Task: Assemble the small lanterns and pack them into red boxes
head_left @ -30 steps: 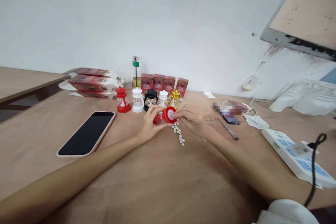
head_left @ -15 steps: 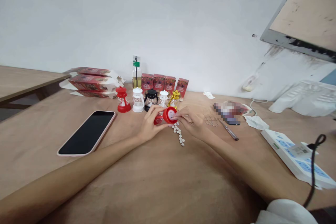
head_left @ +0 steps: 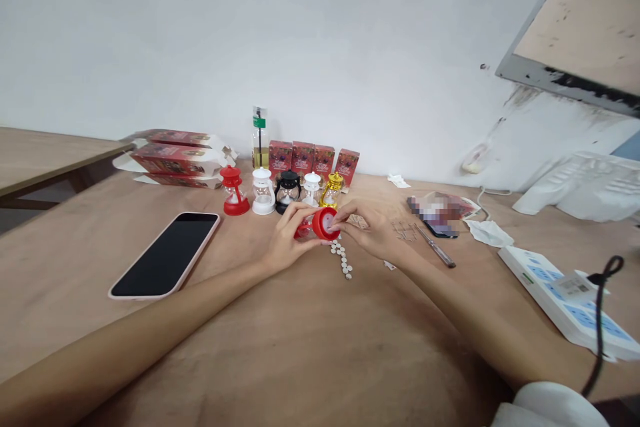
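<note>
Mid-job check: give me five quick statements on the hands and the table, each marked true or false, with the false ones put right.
1. The left hand holds a red lantern. True.
2. The right hand grips the screwdriver. False: the screwdriver lies on the table.
3. Five lanterns stand in a row. True.
4. The gold lantern is at the row's left end. False: right end.
5. The pink-edged phone lies left of the small discs. True.

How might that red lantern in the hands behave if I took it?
The red lantern looks stiff: its round base seems undistorted. It's probably light, being small enough for the left hand to grip around. Laid sideways, that round base might let it roll.
</note>
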Available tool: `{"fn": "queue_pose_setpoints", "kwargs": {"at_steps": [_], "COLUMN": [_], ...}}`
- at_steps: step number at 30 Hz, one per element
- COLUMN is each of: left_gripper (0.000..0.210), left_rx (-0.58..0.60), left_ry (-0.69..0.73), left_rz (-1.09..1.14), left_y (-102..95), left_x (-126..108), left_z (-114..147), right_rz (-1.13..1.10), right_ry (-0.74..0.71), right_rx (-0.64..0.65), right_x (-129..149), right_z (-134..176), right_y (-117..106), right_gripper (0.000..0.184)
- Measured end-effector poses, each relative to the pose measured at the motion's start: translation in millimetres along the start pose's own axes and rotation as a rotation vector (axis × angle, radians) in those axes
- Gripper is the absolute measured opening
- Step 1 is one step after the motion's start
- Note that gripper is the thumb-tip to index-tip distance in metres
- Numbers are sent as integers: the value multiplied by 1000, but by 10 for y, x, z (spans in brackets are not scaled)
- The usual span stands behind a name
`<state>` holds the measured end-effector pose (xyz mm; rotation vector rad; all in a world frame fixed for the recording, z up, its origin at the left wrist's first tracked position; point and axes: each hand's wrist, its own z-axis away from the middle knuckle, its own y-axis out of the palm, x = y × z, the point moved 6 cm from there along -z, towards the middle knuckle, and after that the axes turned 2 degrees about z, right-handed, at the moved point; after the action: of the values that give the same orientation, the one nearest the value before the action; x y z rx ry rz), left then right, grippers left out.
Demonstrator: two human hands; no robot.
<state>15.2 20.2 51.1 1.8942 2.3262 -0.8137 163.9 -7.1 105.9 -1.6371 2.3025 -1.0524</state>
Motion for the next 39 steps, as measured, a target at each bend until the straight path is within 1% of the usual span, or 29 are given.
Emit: {"fn": "queue_pose_setpoints", "kwargs": {"at_steps": [3, 5, 9, 11, 13, 21, 25, 28, 34, 39], "left_gripper": [45, 45, 46, 46, 46, 42, 43, 43, 44, 43], "left_rx": [2, -5, 4, 12, 12, 46, 42, 32, 41, 65], "left_ry": [-4, 4, 31, 49, 64, 99, 85, 78, 96, 78], "left_rz": [-14, -17, -31, -35, -35, -52, -56, -66, -80, -77], "left_y": [1, -3, 1, 3, -1, 2, 1, 1, 3, 11], "left_x": [4, -7, -58, -84, -101, -118, -103, -92, -108, -85], "left_z": [-1, -2, -7, -10, -12, 3, 17, 24, 27, 39], "right_rz": [-24, -85, -229, -255, -261, -310, -301, -282, -336, -300], "right_ry": [15, 55, 233, 326, 369, 418, 354, 329, 394, 419], "right_rx": [32, 61, 152, 196, 229, 259, 293, 287, 299, 308], "right_x": [12, 4, -78, -135, -174, -246, -195, -181, -242, -266], "right_z": [-19, -37, -57, -48, -39, -12, -28, -38, -17, -2], "right_y": [-2, -7, 3, 17, 33, 73, 86, 85, 106, 134], "right_gripper": [5, 10, 17, 19, 18, 16, 17, 17, 15, 11]}}
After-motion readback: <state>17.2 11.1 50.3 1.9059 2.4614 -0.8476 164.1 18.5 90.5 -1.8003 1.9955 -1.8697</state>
